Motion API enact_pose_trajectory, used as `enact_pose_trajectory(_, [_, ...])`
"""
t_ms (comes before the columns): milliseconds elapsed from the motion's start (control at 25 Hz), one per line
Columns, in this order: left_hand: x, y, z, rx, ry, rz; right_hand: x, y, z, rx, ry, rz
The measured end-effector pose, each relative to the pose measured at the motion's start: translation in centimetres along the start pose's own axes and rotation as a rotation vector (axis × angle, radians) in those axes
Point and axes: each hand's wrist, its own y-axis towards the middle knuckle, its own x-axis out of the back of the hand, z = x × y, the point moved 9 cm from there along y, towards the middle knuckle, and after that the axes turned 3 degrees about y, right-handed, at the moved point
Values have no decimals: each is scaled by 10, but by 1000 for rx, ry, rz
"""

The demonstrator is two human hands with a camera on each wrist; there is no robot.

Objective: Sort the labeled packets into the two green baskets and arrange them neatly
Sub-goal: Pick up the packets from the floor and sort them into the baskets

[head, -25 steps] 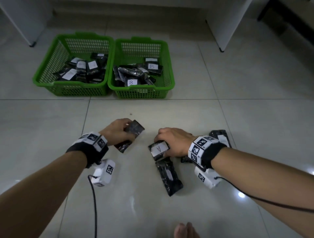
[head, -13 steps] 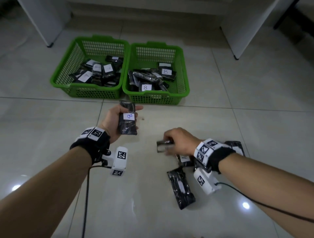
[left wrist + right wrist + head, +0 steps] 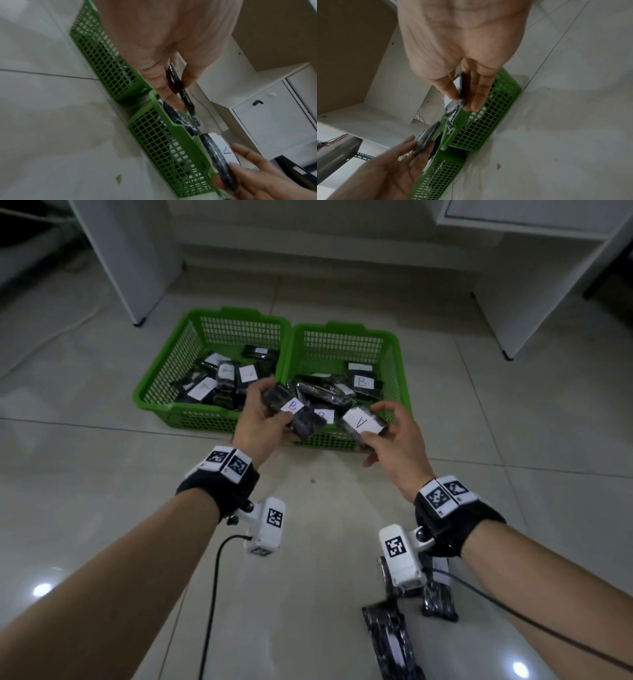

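The left hand pinches a B packet, the right hand an A packet, over the B basket. Dropped here, A lands wrongly.

Glossy tiled floor, green plastic mesh baskets, shiny black packets with paper labels

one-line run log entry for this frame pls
left hand: holds B packet | right hand: holds A packet | both at near rim of right basket | loose packets on floor
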Motion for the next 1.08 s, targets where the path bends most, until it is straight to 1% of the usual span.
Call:
enact_pose_trajectory(80, [-19, 20, -22, -127, 232, 60, 5, 13, 10, 110, -49, -86])
enact_pose_trajectory(160, [-38, 36, -45, -271, 402, 77, 16, 22, 18, 193, -85, -205])
enact_pose_trajectory(200, [-45, 44, -54, -308, 427, 83, 21, 25, 21, 214, -82, -252])
enact_pose_trajectory(280, [-62, 66, -63, -324, 472, 107, 29, 31, 20, 245, -86, -293])
enact_pose_trajectory(320, [-71, 76, -63, -296, 575, 124, 30, 33, 19, 261, -114, -290])
enact_pose_trajectory(360, [-82, 84, -57, -244, 745, 152, 31, 35, 16, 270, -146, -283])
enact_pose_trajectory(440, [-95, 89, -31, -120, 1129, 252, 33, 38, 11, 277, -174, -291])
enact_pose_trajectory(480, [-98, 89, -17, -65, 1240, 302, 36, 39, 10, 279, -168, -304])
enact_pose_trajectory(520, [-98, 86, -5, -14, 1305, 334, 36, 40, 11, 282, -155, -311])
enact_pose_trajectory(600, [-94, 83, 9, 49, 1327, 356, 33, 45, 19, 292, -128, -315])
enact_pose_trajectory(640, [-91, 83, 6, 42, 1310, 351, 29, 49, 24, 303, -110, -309])
enact_pose_trajectory(680, [-88, 82, 0, 6, 1283, 338, 22, 54, 30, 308, -90, -293])
enact_pose_trajectory(720, [-83, 82, -9, -63, 1259, 306, 13, 60, 35, 311, -76, -270])
enact_pose_trajectory(760, [-69, 82, -20, -140, 1252, 239, -2, 65, 40, 315, -71, -230])
enact_pose_trajectory(840, [-31, 76, -34, -261, 1298, 43, -34, 73, 47, 319, -107, -158])
enact_pose_trajectory(880, [-4, 70, -31, -257, 1336, -60, -55, 76, 49, 319, -136, -121])
enact_pose_trajectory(920, [24, 62, -21, -193, 1362, -135, -78, 77, 50, 324, -158, -78])
enact_pose_trajectory(960, [52, 52, -6, -105, 1359, -170, -104, 77, 51, 332, -170, -31])
enact_pose_trajectory(1000, [67, 47, 10, -41, 1333, -166, -122, 79, 52, 347, -189, 6])
enact_pose_trajectory(1040, [81, 43, 24, -21, 1307, -145, -146, 78, 53, 366, -223, 46])
enact_pose_trajectory(1080, [89, 41, 35, -49, 1291, -107, -166, 77, 52, 386, -276, 79])
